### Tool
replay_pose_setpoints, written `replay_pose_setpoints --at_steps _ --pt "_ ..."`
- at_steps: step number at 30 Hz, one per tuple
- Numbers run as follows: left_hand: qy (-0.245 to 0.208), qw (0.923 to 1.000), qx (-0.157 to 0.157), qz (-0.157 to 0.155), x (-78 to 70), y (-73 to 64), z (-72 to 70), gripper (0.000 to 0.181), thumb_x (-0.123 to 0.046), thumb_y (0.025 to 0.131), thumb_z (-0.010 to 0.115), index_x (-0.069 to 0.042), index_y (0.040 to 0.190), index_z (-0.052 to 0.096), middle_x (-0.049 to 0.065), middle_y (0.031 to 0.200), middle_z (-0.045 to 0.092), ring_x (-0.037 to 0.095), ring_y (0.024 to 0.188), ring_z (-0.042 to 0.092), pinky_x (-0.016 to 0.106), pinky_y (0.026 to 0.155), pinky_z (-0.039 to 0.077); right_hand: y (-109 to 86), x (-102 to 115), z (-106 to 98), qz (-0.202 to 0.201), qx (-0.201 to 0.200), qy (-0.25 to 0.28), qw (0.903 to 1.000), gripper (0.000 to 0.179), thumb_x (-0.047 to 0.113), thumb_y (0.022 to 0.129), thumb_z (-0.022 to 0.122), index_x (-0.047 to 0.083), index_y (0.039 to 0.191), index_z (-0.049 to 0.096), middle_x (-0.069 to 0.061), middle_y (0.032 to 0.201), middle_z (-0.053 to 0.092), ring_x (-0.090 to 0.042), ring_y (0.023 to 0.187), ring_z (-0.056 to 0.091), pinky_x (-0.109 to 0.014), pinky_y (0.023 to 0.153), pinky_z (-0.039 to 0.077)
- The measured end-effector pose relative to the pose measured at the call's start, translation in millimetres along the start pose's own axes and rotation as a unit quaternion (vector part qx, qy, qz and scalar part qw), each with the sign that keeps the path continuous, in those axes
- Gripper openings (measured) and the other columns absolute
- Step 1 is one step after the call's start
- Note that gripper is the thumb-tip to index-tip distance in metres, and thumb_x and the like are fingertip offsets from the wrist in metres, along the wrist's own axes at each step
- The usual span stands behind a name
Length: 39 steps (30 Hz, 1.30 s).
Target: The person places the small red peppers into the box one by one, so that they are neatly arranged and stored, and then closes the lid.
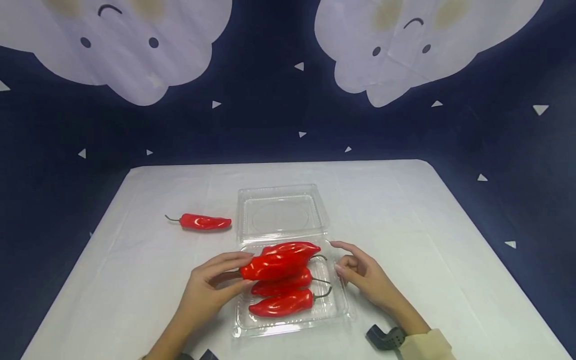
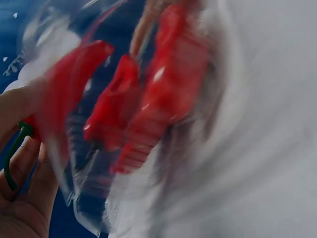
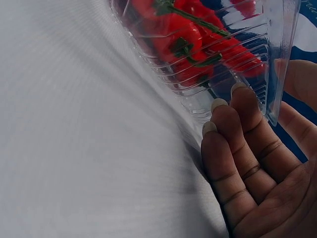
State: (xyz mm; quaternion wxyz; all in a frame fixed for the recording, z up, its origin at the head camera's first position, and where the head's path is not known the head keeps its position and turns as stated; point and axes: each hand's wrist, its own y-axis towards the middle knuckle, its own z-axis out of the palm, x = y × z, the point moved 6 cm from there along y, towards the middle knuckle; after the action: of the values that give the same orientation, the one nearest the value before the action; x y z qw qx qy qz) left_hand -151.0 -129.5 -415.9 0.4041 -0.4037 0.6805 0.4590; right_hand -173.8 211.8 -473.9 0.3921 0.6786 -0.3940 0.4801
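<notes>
In the head view my left hand (image 1: 209, 285) pinches a glossy red chili pepper (image 1: 270, 266) near its stem end, thumb in front and fingers behind. That pepper lies across the peppers in a clear plastic clamshell box (image 1: 292, 329). Beneath and around it are a front pepper (image 1: 281, 304), a middle pepper (image 1: 281, 286) and a back pepper (image 1: 299, 246), their visible stems to the right. My right hand (image 1: 364, 277) holds the box's right rim, with the thumb over it and the other fingers (image 3: 223, 148) against the outer wall. Motion blurs the left wrist view.
Another red chili pepper (image 1: 204, 222) lies on the white tabletop (image 1: 112, 280), left of the box's opened lid (image 1: 281, 212). A dark blue cloth (image 1: 261, 130) with clouds and small triangles hangs beyond the table. A black wrist strap (image 1: 386, 337) sits at the right wrist.
</notes>
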Motion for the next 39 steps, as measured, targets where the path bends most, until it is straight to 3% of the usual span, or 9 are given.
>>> replay_pose_setpoints --at_steps 5,10,13,17,24,27,31,39 --pt "0.015 0.9981 0.033 0.049 -8.2 -1.5 19.0 0.043 -0.012 0.083 0.085 -0.015 0.125 0.074 -0.001 0.129 0.068 0.019 0.117 0.067 0.037 0.083 0.060 0.4 -0.3 0.5 0.010 -0.004 -0.007 0.9999 0.053 0.009 0.101 0.065 0.013 0.150 0.047 -0.009 0.085 0.064 -0.018 0.070 0.060 -0.029 0.064 0.052" --pt "0.103 0.9899 0.048 0.084 -17.3 -0.5 37.6 0.046 -0.013 0.081 0.088 -0.021 0.125 0.075 -0.011 0.129 0.066 0.014 0.120 0.063 0.031 0.088 0.058 0.5 -0.7 0.4 0.010 -0.003 -0.005 0.9999 0.053 0.009 0.100 0.065 0.011 0.150 0.046 -0.009 0.084 0.064 -0.017 0.071 0.059 -0.028 0.065 0.052" --pt "0.156 0.9823 0.052 0.089 -18.1 1.2 44.8 0.047 -0.016 0.080 0.089 -0.024 0.124 0.075 -0.015 0.129 0.064 0.011 0.121 0.061 0.031 0.095 0.055 0.3 -0.8 1.1 0.007 -0.001 0.003 1.0000 0.053 0.007 0.100 0.065 0.011 0.150 0.046 -0.008 0.083 0.064 -0.018 0.070 0.059 -0.028 0.065 0.052" --pt "0.226 0.9684 0.052 0.091 -19.1 0.9 48.5 0.050 -0.022 0.078 0.091 -0.023 0.125 0.074 -0.017 0.128 0.064 0.007 0.120 0.059 0.032 0.094 0.055 0.5 -0.1 1.7 0.002 0.000 0.006 1.0000 0.054 0.006 0.100 0.064 0.011 0.150 0.046 -0.007 0.083 0.064 -0.019 0.070 0.060 -0.029 0.064 0.052" --pt "0.339 0.9323 0.054 0.115 -25.0 1.7 51.5 0.056 -0.033 0.076 0.092 -0.017 0.126 0.073 -0.008 0.123 0.068 0.008 0.115 0.061 0.030 0.093 0.056 0.2 -0.9 0.1 0.011 -0.004 -0.007 0.9999 0.054 0.008 0.100 0.065 0.014 0.150 0.047 -0.007 0.084 0.065 -0.018 0.070 0.060 -0.029 0.064 0.052" --pt "0.365 0.9213 0.050 0.125 -27.1 2.9 51.9 0.059 -0.034 0.073 0.094 -0.015 0.125 0.073 -0.005 0.121 0.068 0.011 0.114 0.062 0.031 0.093 0.056 -0.5 -1.9 0.0 0.016 -0.007 -0.015 0.9997 0.054 0.010 0.100 0.066 0.015 0.150 0.047 -0.007 0.084 0.065 -0.018 0.070 0.060 -0.028 0.064 0.052" --pt "0.363 0.9223 0.046 0.125 -28.1 3.5 50.0 0.065 -0.033 0.071 0.095 -0.015 0.129 0.071 -0.004 0.122 0.068 0.012 0.114 0.063 0.034 0.091 0.057 -0.2 -2.2 0.3 0.015 -0.008 -0.013 0.9998 0.054 0.009 0.100 0.066 0.015 0.150 0.047 -0.009 0.084 0.065 -0.018 0.069 0.060 -0.029 0.062 0.052" --pt "0.318 0.9410 0.046 0.107 -28.6 2.3 40.4 0.068 -0.031 0.072 0.095 -0.020 0.134 0.068 -0.012 0.125 0.066 0.005 0.114 0.060 0.025 0.088 0.057 1.4 -0.4 1.0 0.008 -0.003 -0.005 0.9999 0.054 0.007 0.100 0.066 0.015 0.150 0.047 -0.010 0.084 0.065 -0.019 0.070 0.060 -0.029 0.063 0.052"
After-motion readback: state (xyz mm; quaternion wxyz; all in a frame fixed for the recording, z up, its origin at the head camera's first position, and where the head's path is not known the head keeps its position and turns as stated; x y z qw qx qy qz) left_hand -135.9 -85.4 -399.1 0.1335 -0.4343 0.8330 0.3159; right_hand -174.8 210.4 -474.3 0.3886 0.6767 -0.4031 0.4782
